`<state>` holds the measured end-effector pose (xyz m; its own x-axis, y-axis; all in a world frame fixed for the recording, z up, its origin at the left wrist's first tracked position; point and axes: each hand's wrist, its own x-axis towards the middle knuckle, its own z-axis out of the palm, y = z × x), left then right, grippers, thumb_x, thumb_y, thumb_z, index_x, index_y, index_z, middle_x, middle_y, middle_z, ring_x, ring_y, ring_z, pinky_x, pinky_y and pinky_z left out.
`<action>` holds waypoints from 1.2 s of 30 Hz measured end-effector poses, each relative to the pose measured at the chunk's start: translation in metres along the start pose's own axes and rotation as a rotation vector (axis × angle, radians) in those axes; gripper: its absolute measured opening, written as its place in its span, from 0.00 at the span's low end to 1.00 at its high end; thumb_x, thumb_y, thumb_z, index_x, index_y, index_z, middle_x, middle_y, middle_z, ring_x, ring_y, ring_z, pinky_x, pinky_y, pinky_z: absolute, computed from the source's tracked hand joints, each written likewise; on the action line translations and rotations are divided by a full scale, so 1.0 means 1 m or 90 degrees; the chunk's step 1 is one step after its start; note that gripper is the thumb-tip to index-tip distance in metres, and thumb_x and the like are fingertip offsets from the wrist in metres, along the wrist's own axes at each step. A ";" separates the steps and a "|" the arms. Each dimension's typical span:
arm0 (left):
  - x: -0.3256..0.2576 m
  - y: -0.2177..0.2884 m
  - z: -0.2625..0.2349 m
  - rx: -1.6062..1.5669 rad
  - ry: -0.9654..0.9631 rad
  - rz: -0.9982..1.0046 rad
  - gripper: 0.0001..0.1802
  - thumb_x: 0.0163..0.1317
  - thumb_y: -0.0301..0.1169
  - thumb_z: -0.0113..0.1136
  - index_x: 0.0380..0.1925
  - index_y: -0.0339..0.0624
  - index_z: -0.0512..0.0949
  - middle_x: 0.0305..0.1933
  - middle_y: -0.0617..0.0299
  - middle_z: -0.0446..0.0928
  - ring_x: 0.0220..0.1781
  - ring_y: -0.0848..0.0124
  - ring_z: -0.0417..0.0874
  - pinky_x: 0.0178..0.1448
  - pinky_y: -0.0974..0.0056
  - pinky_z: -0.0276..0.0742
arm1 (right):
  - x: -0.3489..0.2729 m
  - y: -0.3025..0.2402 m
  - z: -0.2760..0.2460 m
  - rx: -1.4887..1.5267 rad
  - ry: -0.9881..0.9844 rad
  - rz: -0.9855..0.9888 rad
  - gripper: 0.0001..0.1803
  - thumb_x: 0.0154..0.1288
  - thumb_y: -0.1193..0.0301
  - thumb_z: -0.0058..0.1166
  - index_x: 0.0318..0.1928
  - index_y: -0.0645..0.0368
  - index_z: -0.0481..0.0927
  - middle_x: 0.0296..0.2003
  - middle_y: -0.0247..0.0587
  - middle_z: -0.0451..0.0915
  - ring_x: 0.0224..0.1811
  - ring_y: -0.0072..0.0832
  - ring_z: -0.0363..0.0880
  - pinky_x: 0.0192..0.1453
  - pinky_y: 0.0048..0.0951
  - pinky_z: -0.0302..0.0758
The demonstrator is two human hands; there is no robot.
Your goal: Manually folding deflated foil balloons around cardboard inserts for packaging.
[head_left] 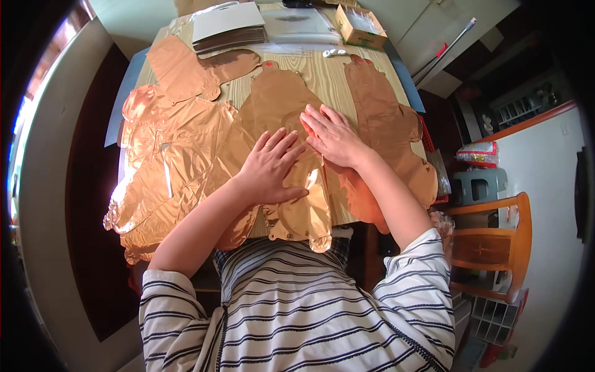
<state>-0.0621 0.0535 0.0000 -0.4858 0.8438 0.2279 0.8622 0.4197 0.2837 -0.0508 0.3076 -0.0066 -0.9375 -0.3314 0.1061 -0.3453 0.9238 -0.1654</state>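
Flat on the table in front of me lies a copper-coloured foil balloon (276, 93), uninflated and partly folded over itself. My left hand (271, 166) rests palm down on it, fingers stretched out and thumb pointing right. Just right of it and a little farther away, my right hand (334, 136) presses on the same foil, also palm down with fingers extended. Neither hand grips anything. A shiny, creased pile of foil balloons (167, 161) covers the left side, with a flat foil piece (186, 68) beyond it. Another flat foil balloon (384, 105) lies to the right.
At the far edge of the wooden table (322, 74) stand a stack of white cards (228, 28), clear plastic sleeves (300, 25) and a small box (361, 26). Small white pieces (334, 53) lie nearby. A wooden chair (489, 248) and a grey stool (480, 185) stand at right.
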 end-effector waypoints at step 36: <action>-0.010 -0.023 0.025 0.095 -0.025 0.057 0.58 0.52 0.59 0.61 0.75 0.30 0.57 0.80 0.43 0.55 0.85 0.50 0.44 0.86 0.46 0.36 | -0.072 -0.067 -0.046 0.381 0.255 0.017 0.13 0.76 0.67 0.54 0.44 0.64 0.85 0.49 0.48 0.86 0.53 0.41 0.86 0.57 0.36 0.82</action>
<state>-0.0733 0.0439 -0.0315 -0.4029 0.8911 0.2088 0.9148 0.3851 0.1217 0.0424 0.2783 0.0421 -0.8975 -0.1081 0.4277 -0.3947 0.6296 -0.6692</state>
